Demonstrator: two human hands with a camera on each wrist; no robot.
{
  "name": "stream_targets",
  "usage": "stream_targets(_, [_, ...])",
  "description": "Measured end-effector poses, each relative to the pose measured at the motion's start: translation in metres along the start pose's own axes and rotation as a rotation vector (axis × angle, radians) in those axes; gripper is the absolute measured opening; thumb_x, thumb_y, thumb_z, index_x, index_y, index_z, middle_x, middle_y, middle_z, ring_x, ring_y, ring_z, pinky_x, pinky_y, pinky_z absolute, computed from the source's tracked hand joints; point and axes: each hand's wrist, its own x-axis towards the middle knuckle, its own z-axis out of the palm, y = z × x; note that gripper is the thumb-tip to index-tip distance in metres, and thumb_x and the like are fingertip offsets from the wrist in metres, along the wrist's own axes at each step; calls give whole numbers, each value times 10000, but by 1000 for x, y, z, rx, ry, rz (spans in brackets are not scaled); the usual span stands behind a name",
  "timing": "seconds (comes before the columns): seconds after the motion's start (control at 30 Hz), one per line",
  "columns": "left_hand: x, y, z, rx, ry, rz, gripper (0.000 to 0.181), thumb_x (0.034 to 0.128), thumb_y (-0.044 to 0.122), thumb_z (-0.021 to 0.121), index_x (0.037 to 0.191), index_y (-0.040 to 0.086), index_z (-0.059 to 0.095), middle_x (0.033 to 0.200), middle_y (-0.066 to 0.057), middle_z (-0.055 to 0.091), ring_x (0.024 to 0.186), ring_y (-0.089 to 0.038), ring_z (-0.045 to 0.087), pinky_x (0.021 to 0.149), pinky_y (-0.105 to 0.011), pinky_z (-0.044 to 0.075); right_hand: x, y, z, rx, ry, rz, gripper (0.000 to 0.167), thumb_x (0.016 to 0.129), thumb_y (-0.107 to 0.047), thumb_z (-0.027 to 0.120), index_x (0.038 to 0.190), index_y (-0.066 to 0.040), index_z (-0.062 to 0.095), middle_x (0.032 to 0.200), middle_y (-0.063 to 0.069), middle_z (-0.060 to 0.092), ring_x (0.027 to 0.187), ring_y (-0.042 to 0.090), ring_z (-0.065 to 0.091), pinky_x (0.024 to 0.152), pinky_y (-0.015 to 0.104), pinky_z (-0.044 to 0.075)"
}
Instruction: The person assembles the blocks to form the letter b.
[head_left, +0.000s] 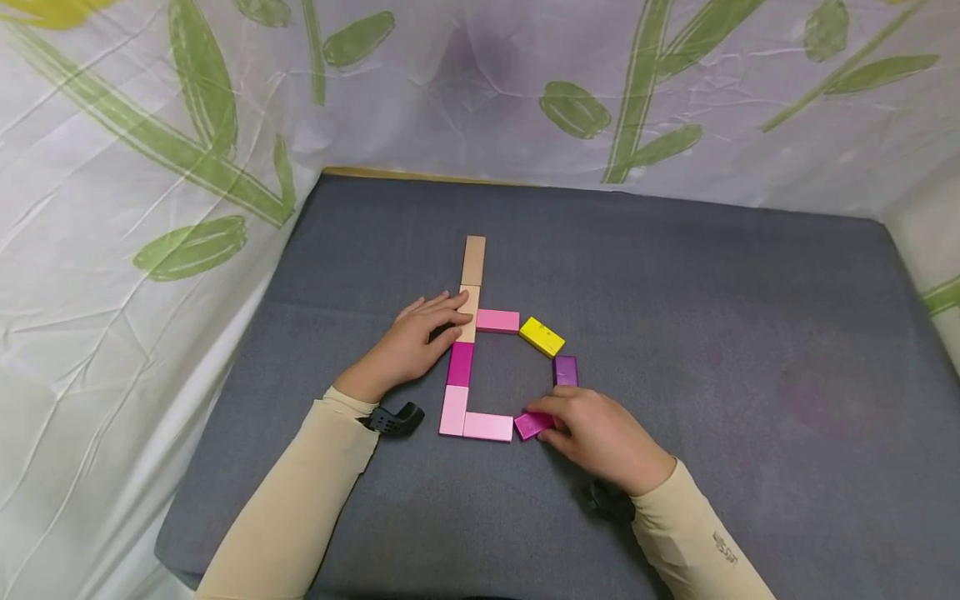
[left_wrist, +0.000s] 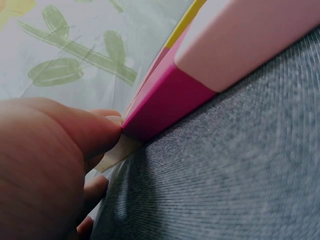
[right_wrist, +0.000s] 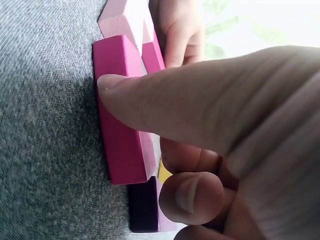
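Observation:
My right hand pinches a magenta wooden block at the lower right of a block outline, the thumb pressing its near side in the right wrist view. That block lies on the grey cloth between a pale pink block and a purple block. My left hand rests with fingers loosely extended on a cream block in the left column. Below the cream block come a dark pink block and another pale pink block; a tan block tops the column.
A pink block and a tilted yellow block form the outline's upper side. Grey cloth covers the table. A white curtain with green leaf prints hangs behind and at the left.

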Motion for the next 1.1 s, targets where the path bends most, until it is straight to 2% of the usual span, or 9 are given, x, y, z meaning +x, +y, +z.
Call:
stream_targets(0.5, [-1,1,-1,-14,-1,3,347,1071,168,611,1399,83,683,1647,-41,448,1562,-298,352,1305,-539,127,0,1,0,5,3,22,254,864,-105,868,1104,-119,786,829,-92,591,691,26,479,603,212,437])
stream_targets(0.8, [0,3,-2,-9,-13,-26,353,1078,185,600,1410,91,678,1659,-24,430,1576,-279,326,1311,-519,108,0,0,0,6,-9,46,260,868,-111,868,1115,-126,789,836,-80,595,695,37,486,604,211,433])
stream_targets(0.93, [0,3,-2,-3,-17,-34,353,1079,186,598,1409,90,678,1659,-27,429,1578,-280,321,1312,-518,105,0,0,-2,30,-17,53,355,871,-145,871,1210,-120,769,796,-95,552,694,33,474,597,212,422])
stream_targets(1.0, [-1,3,-2,-3,-19,-34,352,1078,181,599,1409,89,678,1658,-29,430,1578,-283,321,1312,-519,106,-1,2,-5,83,5,70,416,874,-178,876,1266,-118,752,764,-106,525,676,35,466,578,215,410])
stream_targets(1.1, [0,4,-2,-3,-19,-31,355,1078,183,599,1411,88,676,1660,-34,427,1578,-289,321,1311,-526,105,-2,9,-10,168,116,116,437,881,-180,871,1289,-94,742,736,-100,503,654,62,467,554,229,406])
